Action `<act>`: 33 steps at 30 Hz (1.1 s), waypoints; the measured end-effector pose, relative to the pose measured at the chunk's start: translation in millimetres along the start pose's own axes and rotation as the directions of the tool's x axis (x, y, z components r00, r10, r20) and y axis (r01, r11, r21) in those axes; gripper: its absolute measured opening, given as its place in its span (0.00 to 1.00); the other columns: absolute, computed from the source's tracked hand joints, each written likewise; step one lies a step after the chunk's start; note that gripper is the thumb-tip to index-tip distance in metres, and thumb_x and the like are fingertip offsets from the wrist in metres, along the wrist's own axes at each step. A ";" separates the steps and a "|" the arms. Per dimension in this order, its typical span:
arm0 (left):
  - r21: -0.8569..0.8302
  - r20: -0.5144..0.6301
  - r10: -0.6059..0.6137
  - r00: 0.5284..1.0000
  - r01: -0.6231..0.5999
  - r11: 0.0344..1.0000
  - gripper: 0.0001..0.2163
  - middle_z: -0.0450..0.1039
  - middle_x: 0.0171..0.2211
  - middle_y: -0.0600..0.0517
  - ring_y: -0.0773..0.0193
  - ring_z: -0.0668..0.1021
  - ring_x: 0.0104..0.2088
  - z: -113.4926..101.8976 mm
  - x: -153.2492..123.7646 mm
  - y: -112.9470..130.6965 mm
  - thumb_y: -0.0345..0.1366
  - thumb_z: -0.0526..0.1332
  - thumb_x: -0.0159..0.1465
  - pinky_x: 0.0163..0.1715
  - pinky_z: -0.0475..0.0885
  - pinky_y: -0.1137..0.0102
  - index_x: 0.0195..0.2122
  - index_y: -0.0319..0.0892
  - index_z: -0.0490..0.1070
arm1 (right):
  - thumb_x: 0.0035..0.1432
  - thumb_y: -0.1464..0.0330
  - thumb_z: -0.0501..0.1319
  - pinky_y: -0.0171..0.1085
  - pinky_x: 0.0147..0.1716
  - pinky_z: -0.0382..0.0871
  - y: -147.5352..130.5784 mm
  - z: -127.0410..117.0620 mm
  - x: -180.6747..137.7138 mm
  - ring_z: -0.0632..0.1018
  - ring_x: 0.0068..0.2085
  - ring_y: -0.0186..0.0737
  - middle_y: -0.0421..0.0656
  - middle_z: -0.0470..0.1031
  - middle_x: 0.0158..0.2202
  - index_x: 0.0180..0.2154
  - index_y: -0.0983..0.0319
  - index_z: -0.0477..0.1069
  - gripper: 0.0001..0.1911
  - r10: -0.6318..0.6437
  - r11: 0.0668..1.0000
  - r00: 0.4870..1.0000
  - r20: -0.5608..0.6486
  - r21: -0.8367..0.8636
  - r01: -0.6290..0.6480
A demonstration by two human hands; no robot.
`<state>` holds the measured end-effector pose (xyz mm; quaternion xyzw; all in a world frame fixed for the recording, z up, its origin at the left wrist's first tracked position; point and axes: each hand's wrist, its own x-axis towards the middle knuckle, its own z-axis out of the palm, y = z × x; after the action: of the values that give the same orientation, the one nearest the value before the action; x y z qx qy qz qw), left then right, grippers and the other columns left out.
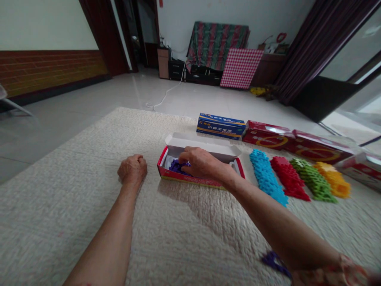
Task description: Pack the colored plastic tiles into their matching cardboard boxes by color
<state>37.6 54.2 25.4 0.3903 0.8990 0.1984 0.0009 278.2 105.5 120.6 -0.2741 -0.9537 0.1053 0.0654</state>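
Note:
My right hand (201,163) reaches into an open red box (190,178) with a white flap, its fingers curled down onto purple plastic pieces (177,166) inside. My left hand (132,169) rests as a fist on the cream mat, just left of the box, holding nothing that I can see. To the right of the box lie rows of plastic pieces: blue (266,176), red (288,177), green (313,180) and orange (333,179). A loose purple piece (272,260) lies on the mat under my right forearm.
A blue box (220,126) and long red boxes (293,142) lie behind the rows. Another box (364,169) sits at the far right. The cream mat (89,167) covers a tiled floor. A cloth-covered cabinet (217,43) and a checked board (240,67) stand at the far wall.

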 end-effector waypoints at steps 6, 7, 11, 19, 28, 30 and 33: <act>-0.011 -0.001 0.005 1.000 -0.005 1.000 0.19 0.80 0.48 0.41 0.44 0.79 0.46 0.3 0.1 -0.2 0.37 0.51 0.64 0.42 0.72 0.57 0.48 0.48 0.80 | 0.57 0.73 0.59 0.36 0.34 0.62 -1.9 0.8 7.3 0.73 0.34 0.36 0.47 0.75 0.36 0.37 0.62 0.80 0.10 0.011 1.000 1.000 -0.010 -0.020 -0.012; -0.011 -0.002 0.005 1.000 -0.005 1.000 0.19 0.80 0.48 0.41 0.45 0.79 0.46 0.7 0.4 -0.4 0.37 0.51 0.64 0.42 0.72 0.57 0.48 0.48 0.80 | 0.57 0.73 0.59 0.36 0.34 0.62 -2.4 0.8 8.6 0.73 0.34 0.36 0.47 0.76 0.36 0.37 0.62 0.80 0.10 0.018 0.999 1.000 -0.013 -0.026 -0.019; -0.005 -0.006 0.003 1.000 -0.003 1.000 0.19 0.80 0.47 0.41 0.46 0.79 0.46 1.5 1.1 -0.6 0.36 0.52 0.64 0.43 0.72 0.58 0.48 0.48 0.80 | 0.58 0.73 0.58 0.36 0.33 0.62 -4.8 1.1 14.3 0.73 0.35 0.37 0.48 0.76 0.37 0.37 0.63 0.79 0.11 0.018 0.999 0.999 -0.026 -0.048 -0.019; 0.004 -0.011 0.016 1.000 -0.016 1.000 0.19 0.80 0.48 0.41 0.45 0.79 0.47 -0.1 -0.5 0.8 0.36 0.51 0.64 0.42 0.72 0.58 0.47 0.48 0.80 | 0.58 0.71 0.59 0.36 0.32 0.61 -5.0 -1.6 18.7 0.72 0.34 0.36 0.47 0.76 0.36 0.36 0.63 0.79 0.10 0.024 1.000 0.994 -0.111 0.007 -0.023; 0.006 0.036 -0.011 0.999 0.011 1.000 0.19 0.79 0.49 0.40 0.43 0.79 0.48 -6.0 -2.0 3.6 0.37 0.51 0.64 0.43 0.72 0.56 0.48 0.47 0.80 | 0.60 0.70 0.59 0.35 0.34 0.65 5.4 -37.2 -98.8 0.72 0.31 0.34 0.44 0.73 0.31 0.32 0.63 0.76 0.08 0.178 0.981 0.906 -0.384 0.140 -0.133; 0.013 0.049 -0.009 0.999 0.008 1.000 0.19 0.79 0.50 0.39 0.43 0.78 0.48 -8.0 -3.2 3.8 0.37 0.51 0.64 0.44 0.72 0.56 0.49 0.46 0.79 | 0.61 0.69 0.58 0.36 0.34 0.66 8.8 -34.2 -138.6 0.73 0.32 0.35 0.44 0.73 0.31 0.32 0.63 0.75 0.09 0.248 0.966 0.892 -0.379 0.171 -0.196; 0.019 0.067 0.001 0.998 -0.002 1.000 0.20 0.77 0.52 0.39 0.44 0.78 0.48 -8.3 -2.4 2.9 0.36 0.52 0.64 0.44 0.71 0.56 0.52 0.44 0.78 | 0.62 0.69 0.58 0.37 0.34 0.68 15.1 -21.0 -196.2 0.75 0.32 0.36 0.44 0.75 0.31 0.33 0.63 0.75 0.09 0.391 0.918 0.873 -0.291 0.195 -0.346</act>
<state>40.0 51.3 33.7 0.3976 0.9000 0.1765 0.0271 454.7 16.2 124.3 -0.4593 -0.8504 0.1343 0.2185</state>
